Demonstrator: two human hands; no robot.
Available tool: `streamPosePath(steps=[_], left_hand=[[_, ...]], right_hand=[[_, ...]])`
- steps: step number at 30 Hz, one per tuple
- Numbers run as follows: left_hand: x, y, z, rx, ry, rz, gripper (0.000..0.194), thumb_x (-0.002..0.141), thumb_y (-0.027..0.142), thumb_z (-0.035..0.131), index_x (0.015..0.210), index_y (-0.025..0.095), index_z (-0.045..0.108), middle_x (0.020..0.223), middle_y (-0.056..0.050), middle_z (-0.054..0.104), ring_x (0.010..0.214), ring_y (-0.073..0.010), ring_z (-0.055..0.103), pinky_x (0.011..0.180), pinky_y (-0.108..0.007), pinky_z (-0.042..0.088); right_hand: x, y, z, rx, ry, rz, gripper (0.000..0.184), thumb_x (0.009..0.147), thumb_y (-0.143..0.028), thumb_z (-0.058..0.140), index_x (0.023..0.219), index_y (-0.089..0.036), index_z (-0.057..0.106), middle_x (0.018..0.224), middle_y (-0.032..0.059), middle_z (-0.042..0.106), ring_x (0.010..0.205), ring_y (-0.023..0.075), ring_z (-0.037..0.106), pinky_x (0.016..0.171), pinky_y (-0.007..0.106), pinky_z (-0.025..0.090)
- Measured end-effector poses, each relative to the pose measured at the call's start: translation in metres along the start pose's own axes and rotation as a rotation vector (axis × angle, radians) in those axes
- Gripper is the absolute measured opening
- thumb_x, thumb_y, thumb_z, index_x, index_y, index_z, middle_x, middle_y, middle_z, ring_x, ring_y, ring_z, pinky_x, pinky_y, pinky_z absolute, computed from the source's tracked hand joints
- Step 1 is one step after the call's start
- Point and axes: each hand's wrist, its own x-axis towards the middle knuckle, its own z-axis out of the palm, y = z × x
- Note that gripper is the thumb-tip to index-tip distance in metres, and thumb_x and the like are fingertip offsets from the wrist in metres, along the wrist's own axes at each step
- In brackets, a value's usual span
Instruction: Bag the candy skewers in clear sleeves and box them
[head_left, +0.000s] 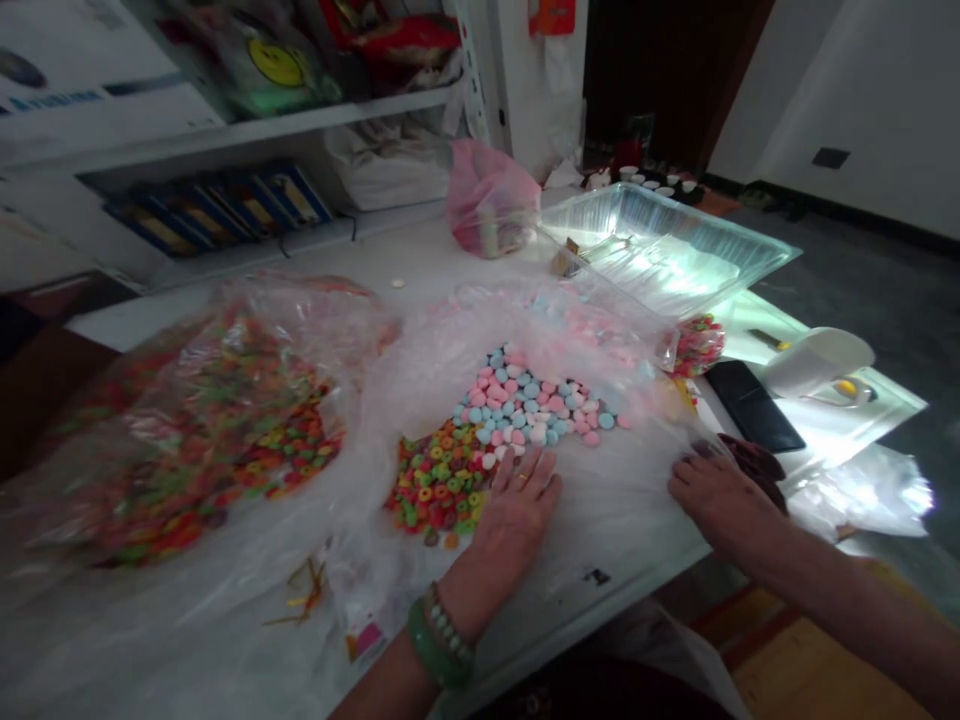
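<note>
White table (420, 250): colored rings (439, 490) (cereal, perhaps) touch the left-hand grip (510, 525).

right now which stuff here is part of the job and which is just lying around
In use: left hand resting on clear plastic sheet beside multicoloured ring-shaped sweets and pink-and-blue round sweets; right hand on the same sheet.

Lying about: black rectangular phone, white paper cup, pink plastic bag, clear plastic tray.

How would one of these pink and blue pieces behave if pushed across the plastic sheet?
The pink and blue pieces look smooth and rounded, so one would probably slide or roll. Loose and small, they are probably light. The thin plastic sheet might wrinkle underneath.
</note>
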Motion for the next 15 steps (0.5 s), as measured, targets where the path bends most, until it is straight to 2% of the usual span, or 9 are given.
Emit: streamPosePath(steps=[3,5,6,8,10,12,14,15], left_hand=[[-0.045,-0.02,0.004,0.06,0.003,-0.163,0.036,0.092,0.021,0.043,0.128,0.022,0.052,0.143,-0.006,0.044,0.14,-0.0268,0.024,0.115,-0.056,0.012],[-0.059,-0.034,0.007,0.073,0.001,-0.204,0.04,0.092,0.024,0.044,0.133,0.024,0.048,0.144,-0.005,0.043,0.139,-0.0286,0.023,0.114,-0.059,0.011],[-0.062,-0.04,0.008,0.068,0.0,-0.201,0.043,0.092,0.026,0.046,0.134,0.024,0.047,0.145,-0.005,0.043,0.139,-0.0291,0.023,0.114,-0.06,0.011],[-0.063,-0.047,0.011,0.047,0.007,-0.174,0.046,0.091,0.03,0.049,0.136,0.025,0.044,0.144,-0.006,0.043,0.139,-0.0292,0.024,0.114,-0.06,0.01],[-0.062,-0.051,0.012,0.028,0.027,-0.136,0.048,0.091,0.031,0.049,0.138,0.024,0.043,0.144,-0.007,0.043,0.138,-0.0276,0.027,0.114,-0.06,0.009],[-0.063,-0.053,0.012,0.03,0.057,-0.106,0.046,0.092,0.028,0.047,0.138,0.025,0.043,0.142,-0.007,0.046,0.137,-0.0255,0.03,0.114,-0.059,0.009],[-0.066,-0.058,0.012,0.045,0.082,-0.088,0.045,0.092,0.023,0.045,0.137,0.025,0.044,0.14,-0.007,0.048,0.136,-0.0244,0.032,0.114,-0.058,0.01],[-0.069,-0.062,0.011,0.051,0.091,-0.086,0.045,0.091,0.02,0.045,0.136,0.026,0.045,0.14,-0.007,0.049,0.136,-0.0244,0.032,0.114,-0.058,0.01]], right_hand=[[-0.016,-0.007,-0.009,-0.031,0.111,-0.077,0.023,0.073,-0.009,0.058,0.095,-0.015,0.061,0.104,0.0145,0.061,0.098,0.0313,0.052,0.086,0.046,0.034],[-0.014,-0.022,-0.03,-0.007,0.162,-0.131,0.03,0.074,-0.01,0.056,0.102,-0.016,0.06,0.111,0.0148,0.06,0.102,0.0319,0.051,0.089,0.048,0.032],[-0.007,-0.034,-0.043,0.026,0.165,-0.161,0.031,0.074,-0.01,0.054,0.104,-0.016,0.059,0.111,0.0144,0.059,0.102,0.0309,0.051,0.09,0.048,0.032],[0.017,-0.063,-0.07,0.117,0.09,-0.187,0.03,0.079,-0.009,0.051,0.107,-0.016,0.058,0.11,0.0136,0.059,0.099,0.0273,0.053,0.09,0.044,0.034],[0.049,-0.097,-0.084,0.231,0.004,-0.233,0.021,0.084,-0.008,0.047,0.099,-0.016,0.058,0.097,0.0098,0.061,0.09,0.0223,0.055,0.084,0.037,0.04],[0.076,-0.127,-0.08,0.278,-0.061,-0.266,0.02,0.089,-0.011,0.043,0.101,-0.016,0.058,0.098,0.0099,0.061,0.094,0.022,0.056,0.085,0.037,0.042],[0.088,-0.151,-0.06,0.278,-0.074,-0.246,0.026,0.09,-0.015,0.045,0.114,-0.012,0.056,0.118,0.0147,0.057,0.113,0.0264,0.05,0.094,0.041,0.04],[0.088,-0.159,-0.047,0.285,-0.055,-0.221,0.035,0.09,-0.02,0.047,0.124,-0.011,0.051,0.133,0.0167,0.048,0.125,0.03,0.04,0.099,0.045,0.036]])
